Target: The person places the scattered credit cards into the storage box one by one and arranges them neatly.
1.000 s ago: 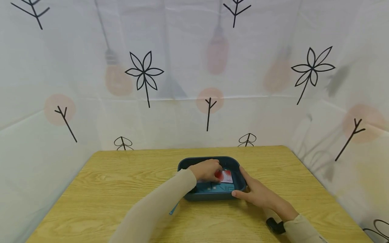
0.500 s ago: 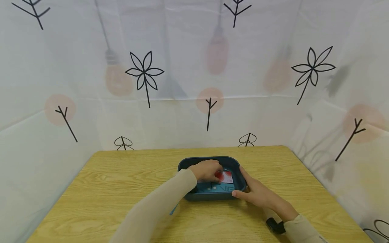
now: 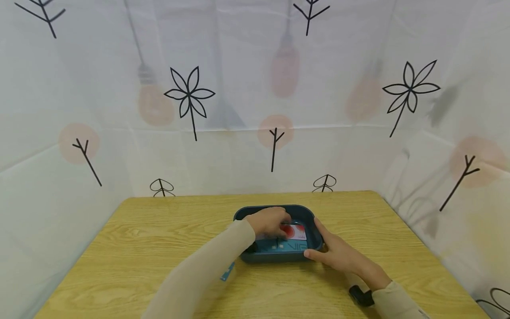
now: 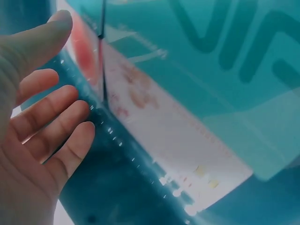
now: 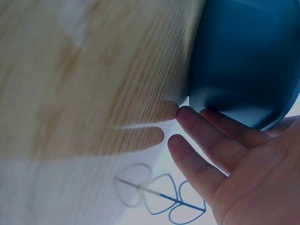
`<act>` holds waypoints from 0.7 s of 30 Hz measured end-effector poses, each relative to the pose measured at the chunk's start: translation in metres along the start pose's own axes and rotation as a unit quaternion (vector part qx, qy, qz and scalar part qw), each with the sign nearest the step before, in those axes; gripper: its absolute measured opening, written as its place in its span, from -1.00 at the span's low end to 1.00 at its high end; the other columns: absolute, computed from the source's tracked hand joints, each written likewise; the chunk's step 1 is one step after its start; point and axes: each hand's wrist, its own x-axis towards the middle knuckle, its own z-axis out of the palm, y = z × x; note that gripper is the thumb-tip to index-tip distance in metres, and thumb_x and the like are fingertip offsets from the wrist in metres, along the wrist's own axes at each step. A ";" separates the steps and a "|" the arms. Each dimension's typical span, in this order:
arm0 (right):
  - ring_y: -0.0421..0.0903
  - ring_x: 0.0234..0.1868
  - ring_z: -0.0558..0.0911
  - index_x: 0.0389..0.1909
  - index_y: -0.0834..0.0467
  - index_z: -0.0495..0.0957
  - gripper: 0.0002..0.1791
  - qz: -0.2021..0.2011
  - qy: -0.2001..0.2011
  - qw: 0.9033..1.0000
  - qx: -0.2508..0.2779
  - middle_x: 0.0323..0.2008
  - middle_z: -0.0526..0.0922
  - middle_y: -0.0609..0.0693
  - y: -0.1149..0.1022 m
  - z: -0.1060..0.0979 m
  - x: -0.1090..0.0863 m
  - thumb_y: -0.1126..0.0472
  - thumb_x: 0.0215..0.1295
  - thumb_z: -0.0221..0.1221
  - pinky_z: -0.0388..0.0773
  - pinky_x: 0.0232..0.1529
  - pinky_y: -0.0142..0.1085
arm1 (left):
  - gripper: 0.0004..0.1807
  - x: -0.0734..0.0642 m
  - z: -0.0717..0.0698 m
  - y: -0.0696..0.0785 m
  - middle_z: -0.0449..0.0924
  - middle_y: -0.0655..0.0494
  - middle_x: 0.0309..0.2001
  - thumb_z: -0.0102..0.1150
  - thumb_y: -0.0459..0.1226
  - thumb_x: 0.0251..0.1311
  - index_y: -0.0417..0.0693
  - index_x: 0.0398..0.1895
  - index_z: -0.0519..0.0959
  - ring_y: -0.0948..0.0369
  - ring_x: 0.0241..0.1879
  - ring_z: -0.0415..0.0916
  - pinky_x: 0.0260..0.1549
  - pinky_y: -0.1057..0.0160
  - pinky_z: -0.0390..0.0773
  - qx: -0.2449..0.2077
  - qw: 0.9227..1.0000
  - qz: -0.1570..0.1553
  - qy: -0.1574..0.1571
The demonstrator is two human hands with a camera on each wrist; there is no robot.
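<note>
A dark teal plastic box (image 3: 275, 258) stands on the table. Inside it lie a teal card (image 3: 296, 245) with VIP lettering and a red-and-white card (image 3: 299, 233) side by side. My left hand (image 3: 270, 221) reaches into the box over the cards, hiding part of them. In the left wrist view its thumb and loosely bent fingers (image 4: 51, 122) stand apart with nothing between them, close to the red-and-white end of the card. My right hand (image 3: 338, 253) rests on the box's right end, thumb at the front wall and straight fingers (image 5: 211, 145) along the outside.
A narrow blue strip, perhaps a card's edge (image 3: 227, 271), shows on the wooden table (image 3: 167, 230) beside my left sleeve. A black device (image 3: 361, 296) sits at my right wrist. A patterned white cloth (image 3: 239, 155) hangs behind the table.
My left hand has shifted slightly left and up inside the box, baring a little more of the cards. More of the blue strip shows by the sleeve. My right hand stays put.
</note>
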 end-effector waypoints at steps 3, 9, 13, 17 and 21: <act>-0.11 -0.25 0.45 0.51 0.16 -0.32 0.12 0.001 0.003 1.000 -0.003 0.18 0.38 0.20 0.000 0.001 0.000 -0.22 0.24 0.17 0.38 -0.22 -0.25 | -0.48 -0.003 -0.005 -0.003 0.54 0.23 0.01 0.31 -0.01 0.13 0.07 0.17 0.53 0.36 -0.09 0.48 -0.09 0.36 0.48 -0.033 0.999 -0.015 0.002; -0.12 -0.26 0.46 0.51 0.16 -0.34 0.11 -0.002 -0.002 1.000 0.002 0.17 0.40 0.20 0.001 0.001 0.001 -0.19 0.25 0.17 0.40 -0.24 -0.25 | -0.44 -0.012 -0.019 -0.006 0.53 0.18 0.08 0.31 -0.04 0.14 0.04 0.21 0.49 0.29 0.01 0.48 -0.02 0.33 0.46 -0.052 0.998 -0.019 0.014; -0.13 -0.31 0.48 0.51 0.14 -0.37 0.11 0.000 -0.008 1.000 0.007 0.06 0.46 0.16 0.001 0.001 0.001 -0.19 0.25 0.17 0.41 -0.28 -0.27 | -0.47 -0.023 -0.028 -0.008 0.52 0.14 0.05 0.31 -0.08 0.15 0.00 0.20 0.50 0.27 0.01 0.47 -0.02 0.33 0.46 -0.059 0.998 -0.012 0.026; -0.11 -0.27 0.47 0.51 0.14 -0.35 0.11 0.002 -0.003 1.000 0.004 0.14 0.42 0.21 0.000 0.001 0.001 -0.19 0.25 0.18 0.41 -0.23 -0.22 | -0.48 -0.035 -0.033 -0.010 0.54 0.13 0.02 0.31 -0.11 0.16 -0.03 0.20 0.50 0.26 -0.01 0.47 -0.02 0.34 0.45 -0.061 0.997 -0.008 0.039; -0.06 -0.16 0.45 0.51 0.16 -0.32 0.11 0.001 0.005 1.000 -0.002 0.32 0.25 0.27 0.000 0.002 0.001 -0.19 0.24 0.18 0.41 -0.11 -0.12 | -0.47 -0.049 -0.035 -0.013 0.54 0.14 0.01 0.30 -0.12 0.17 -0.05 0.21 0.49 0.27 -0.05 0.48 -0.04 0.35 0.46 -0.071 0.996 -0.003 0.061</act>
